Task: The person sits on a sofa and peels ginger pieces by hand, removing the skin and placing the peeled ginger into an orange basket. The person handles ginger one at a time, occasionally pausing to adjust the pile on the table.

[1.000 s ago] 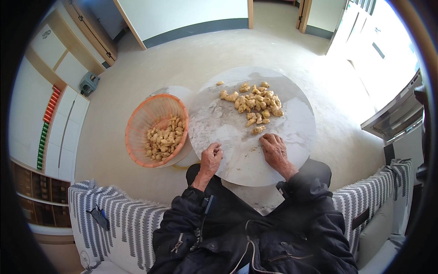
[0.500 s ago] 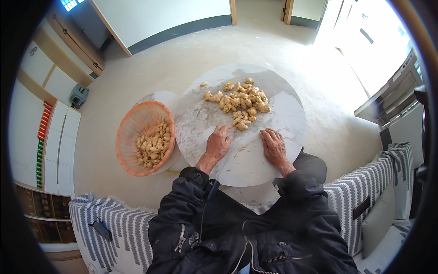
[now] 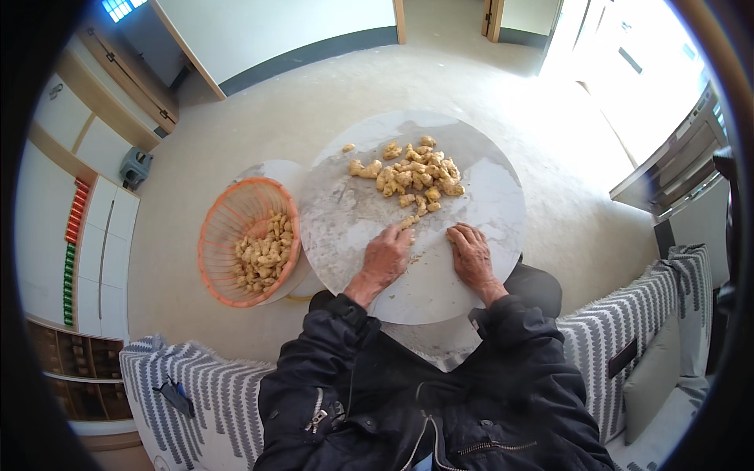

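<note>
A round white marble-patterned table point(image 3: 345, 263) stands in front of me, with a heap of ginger roots point(image 3: 416, 169) on its far half. My left hand point(image 3: 383, 259) reaches in from the left, its fingers closed at the near end of a thin ginger piece point(image 3: 408, 222) just below the heap. To the right, my right hand point(image 3: 473, 255) rests on the tabletop with bent fingers pressed together. Whatever those fingertips hold, if anything, is too small to name. Small brown crumbs point(image 3: 416, 257) lie between the hands.
An orange mesh plastic basket point(image 3: 206, 263) with more ginger sits tilted left of the table, on a smaller round surface point(image 3: 275, 167). A striped throw point(image 3: 212, 392) covers the sofa around me. A grey stool point(image 3: 136, 165) stands by the left cabinets.
My left hand has shifted right and slightly nearer to me, and a thin ginger piece now lies at its fingertips, away from the heap's near edge. My right hand has hardly moved.
</note>
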Tool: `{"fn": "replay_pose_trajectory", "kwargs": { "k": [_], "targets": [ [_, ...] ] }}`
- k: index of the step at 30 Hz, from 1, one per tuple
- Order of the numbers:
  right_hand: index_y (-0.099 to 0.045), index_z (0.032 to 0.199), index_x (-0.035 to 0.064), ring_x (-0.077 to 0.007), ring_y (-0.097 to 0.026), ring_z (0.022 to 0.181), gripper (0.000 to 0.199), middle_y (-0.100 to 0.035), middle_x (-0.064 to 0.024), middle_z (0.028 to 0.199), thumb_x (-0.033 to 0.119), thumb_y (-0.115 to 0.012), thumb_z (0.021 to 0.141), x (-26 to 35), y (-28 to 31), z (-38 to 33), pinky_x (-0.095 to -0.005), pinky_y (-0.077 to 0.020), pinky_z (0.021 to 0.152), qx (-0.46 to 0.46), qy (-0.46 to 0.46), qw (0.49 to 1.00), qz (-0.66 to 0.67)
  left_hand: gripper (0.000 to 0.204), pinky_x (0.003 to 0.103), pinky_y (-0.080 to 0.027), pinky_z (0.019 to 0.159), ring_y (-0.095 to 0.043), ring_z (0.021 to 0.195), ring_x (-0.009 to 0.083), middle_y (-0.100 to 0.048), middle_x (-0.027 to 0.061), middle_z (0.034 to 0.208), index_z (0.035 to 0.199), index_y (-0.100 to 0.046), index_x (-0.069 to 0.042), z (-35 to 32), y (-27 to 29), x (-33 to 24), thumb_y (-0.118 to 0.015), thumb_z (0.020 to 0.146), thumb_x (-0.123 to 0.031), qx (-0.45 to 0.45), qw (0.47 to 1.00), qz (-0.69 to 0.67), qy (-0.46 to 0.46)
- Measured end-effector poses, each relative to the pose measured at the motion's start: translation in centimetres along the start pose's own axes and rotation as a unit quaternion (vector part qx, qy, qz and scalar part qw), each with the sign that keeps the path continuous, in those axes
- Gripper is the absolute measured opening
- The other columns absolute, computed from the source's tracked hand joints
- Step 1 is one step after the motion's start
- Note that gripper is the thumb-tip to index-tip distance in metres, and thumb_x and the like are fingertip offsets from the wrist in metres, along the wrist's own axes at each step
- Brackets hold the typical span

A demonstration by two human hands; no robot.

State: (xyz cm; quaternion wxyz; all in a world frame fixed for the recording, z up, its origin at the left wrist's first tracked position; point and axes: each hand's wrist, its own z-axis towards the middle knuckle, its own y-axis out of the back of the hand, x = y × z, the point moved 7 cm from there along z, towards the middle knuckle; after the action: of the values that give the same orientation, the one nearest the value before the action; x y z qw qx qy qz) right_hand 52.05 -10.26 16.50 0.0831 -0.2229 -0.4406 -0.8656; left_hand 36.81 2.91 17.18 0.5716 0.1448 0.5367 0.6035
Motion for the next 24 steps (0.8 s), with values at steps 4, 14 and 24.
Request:
{"fn": "replay_pose_trajectory", "kwargs": {
  "k": [4,14,24],
  "targets": [
    [-0.064,0.113,0.0033,-0.0329,-0.059,0.12,0.025,-0.066,-0.0131,0.116,0.002,-0.064,0.088,0.0,0.0,-0.1,-0.0453,-0.0452,0.104,-0.002,-0.001,1.0,0.002,0.031,0.045,-0.055,0.079,-0.065,0.096,0.0356,-0.061,0.0136,0.107,0.115,-0.065,-0.008,-4.3,7.7,6.1,-0.066,0.084,-0.008,-0.081,0.993,0.053,0.068],
    [-0.064,0.113,0.0028,-0.0334,-0.059,0.12,0.027,-0.066,-0.0134,0.116,0.001,-0.064,0.086,0.1,0.0,-0.2,-0.0456,-0.0452,0.104,-0.003,0.006,1.0,0.0,0.031,0.05,-0.052,0.089,-0.063,0.108,0.0399,-0.067,0.0199,0.114,0.115,-0.066,-0.004,-14.2,19.9,19.9,-0.066,0.085,-0.013,-0.142,0.919,0.19,0.316],
    [-0.064,0.113,0.0029,-0.034,-0.059,0.12,0.027,-0.065,-0.0137,0.115,0.001,-0.064,0.086,0.7,0.3,0.2,-0.046,-0.0451,0.104,0.005,0.008,1.0,-0.003,0.035,0.048,-0.05,0.095,-0.061,0.109,0.0413,-0.066,0.0221,0.116,0.118,-0.066,0.0,-4.4,14.0,13.9,-0.066,0.086,-0.013,-0.127,0.977,0.047,0.167]
  ]
}}
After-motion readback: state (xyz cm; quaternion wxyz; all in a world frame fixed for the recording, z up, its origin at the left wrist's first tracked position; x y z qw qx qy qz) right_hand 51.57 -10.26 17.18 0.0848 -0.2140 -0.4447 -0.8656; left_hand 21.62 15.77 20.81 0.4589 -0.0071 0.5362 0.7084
